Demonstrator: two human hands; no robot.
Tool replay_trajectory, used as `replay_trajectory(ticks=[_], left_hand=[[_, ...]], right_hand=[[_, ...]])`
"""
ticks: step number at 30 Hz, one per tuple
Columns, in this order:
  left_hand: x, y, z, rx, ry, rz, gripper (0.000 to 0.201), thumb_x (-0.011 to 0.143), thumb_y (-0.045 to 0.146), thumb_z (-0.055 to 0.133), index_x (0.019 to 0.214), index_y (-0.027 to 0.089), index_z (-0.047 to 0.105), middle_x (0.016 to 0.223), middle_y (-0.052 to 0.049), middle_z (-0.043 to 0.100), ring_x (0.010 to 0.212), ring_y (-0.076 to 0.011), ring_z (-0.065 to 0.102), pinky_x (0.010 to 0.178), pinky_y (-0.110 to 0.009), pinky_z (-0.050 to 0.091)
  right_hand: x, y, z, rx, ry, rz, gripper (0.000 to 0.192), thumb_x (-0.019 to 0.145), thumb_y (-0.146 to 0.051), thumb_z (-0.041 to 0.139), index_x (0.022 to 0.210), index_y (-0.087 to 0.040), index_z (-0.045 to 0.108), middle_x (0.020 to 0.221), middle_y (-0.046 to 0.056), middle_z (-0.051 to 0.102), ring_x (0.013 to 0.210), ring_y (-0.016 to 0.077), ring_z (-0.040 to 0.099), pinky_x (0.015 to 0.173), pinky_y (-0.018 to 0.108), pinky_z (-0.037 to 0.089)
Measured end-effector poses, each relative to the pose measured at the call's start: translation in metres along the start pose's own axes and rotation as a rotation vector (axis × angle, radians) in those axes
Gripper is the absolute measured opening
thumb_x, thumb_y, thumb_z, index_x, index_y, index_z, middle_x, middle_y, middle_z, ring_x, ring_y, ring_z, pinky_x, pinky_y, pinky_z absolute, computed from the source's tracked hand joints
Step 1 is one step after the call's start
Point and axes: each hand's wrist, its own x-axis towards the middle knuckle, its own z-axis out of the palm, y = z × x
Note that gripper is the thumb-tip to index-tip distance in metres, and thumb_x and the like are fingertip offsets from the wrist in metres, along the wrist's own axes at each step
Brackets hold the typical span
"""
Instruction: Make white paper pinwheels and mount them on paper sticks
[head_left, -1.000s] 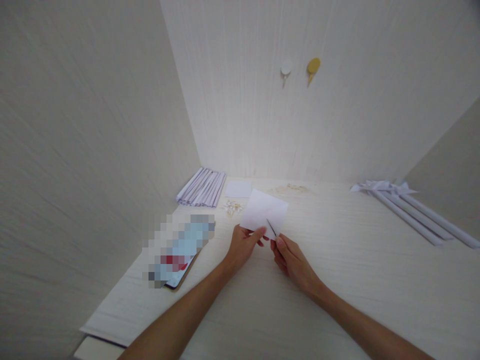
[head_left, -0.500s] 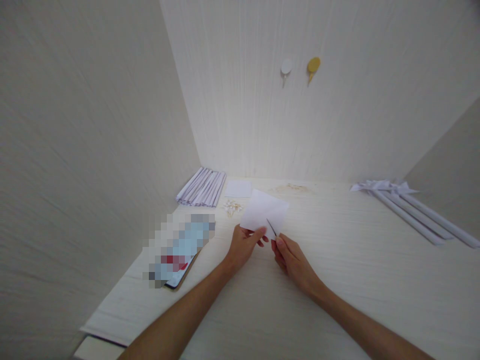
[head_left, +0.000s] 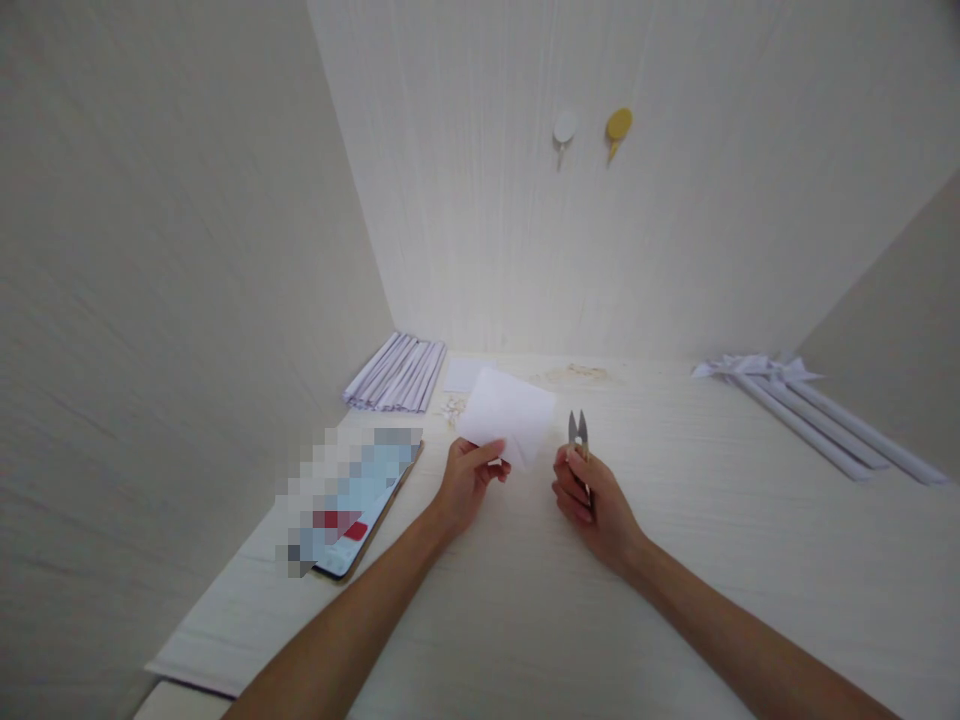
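My left hand pinches the near edge of a square white sheet of paper, thumb on top and fingers beneath. A cut or crease line shows in the paper near the thumb. To the right, my right hand is closed around a pair of thread snips, whose two pointed blades stand slightly apart and point away from me. A gap separates the blades from the paper. Behind the held sheet lie another white sheet and a small heap of pale bits, both partly covered by it.
A row of rolled paper sticks lies at the back left, with a phone nearer me, its screen blurred. Longer paper tubes with folded ends rest at the back right. White and yellow hooks hang on the back wall.
The snips have come off the paper and moved right with my right hand, their blades now apart. My left hand has shifted slightly left with the sheet.
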Motion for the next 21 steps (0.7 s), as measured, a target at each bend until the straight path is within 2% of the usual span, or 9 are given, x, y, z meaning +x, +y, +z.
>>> replay_trajectory(ticks=[5,8,12,16,21], left_hand=[[-0.006,-0.008,0.004,0.150,-0.177,-0.065,0.012,0.053,0.020,0.065,0.054,0.009,0.059,0.049,-0.001,0.056,0.040,-0.0075,0.047,0.038,-0.019,0.034],[-0.007,-0.012,0.004,0.234,-0.250,-0.066,0.013,0.055,0.021,0.064,0.052,0.010,0.059,0.048,-0.002,0.056,0.040,-0.0081,0.047,0.039,-0.020,0.035],[-0.007,-0.013,0.002,0.296,-0.271,-0.059,0.014,0.057,0.023,0.063,0.053,0.010,0.059,0.048,-0.002,0.056,0.041,-0.0080,0.046,0.041,-0.021,0.035],[-0.007,-0.013,0.002,0.326,-0.266,-0.068,0.015,0.057,0.023,0.062,0.053,0.010,0.059,0.048,-0.002,0.056,0.042,-0.0090,0.047,0.042,-0.021,0.036],[-0.007,-0.013,0.003,0.308,-0.262,-0.088,0.012,0.055,0.022,0.062,0.057,0.010,0.062,0.048,-0.002,0.057,0.041,-0.0087,0.047,0.041,-0.021,0.036]], right_hand=[[0.005,0.000,-0.003,0.035,0.057,0.044,0.029,0.062,-0.031,0.063,0.056,-0.018,0.037,0.037,-0.012,0.023,0.031,0.0009,0.011,0.029,0.015,0.007],[0.004,0.002,-0.001,-0.050,0.025,0.042,0.023,0.061,-0.030,0.063,0.058,-0.017,0.044,0.039,-0.010,0.033,0.031,0.0008,0.017,0.030,0.015,0.010],[0.003,0.003,-0.002,-0.125,-0.038,0.026,0.022,0.063,-0.036,0.062,0.067,-0.017,0.050,0.043,-0.007,0.042,0.032,0.0021,0.025,0.030,0.017,0.014],[0.005,0.008,-0.008,-0.164,-0.021,0.028,0.032,0.063,-0.044,0.062,0.079,-0.017,0.053,0.040,-0.008,0.041,0.030,0.0038,0.028,0.030,0.018,0.017],[0.006,0.012,-0.011,-0.166,-0.022,0.008,0.040,0.060,-0.042,0.065,0.087,-0.017,0.052,0.039,-0.010,0.039,0.031,0.0053,0.032,0.031,0.019,0.023]])
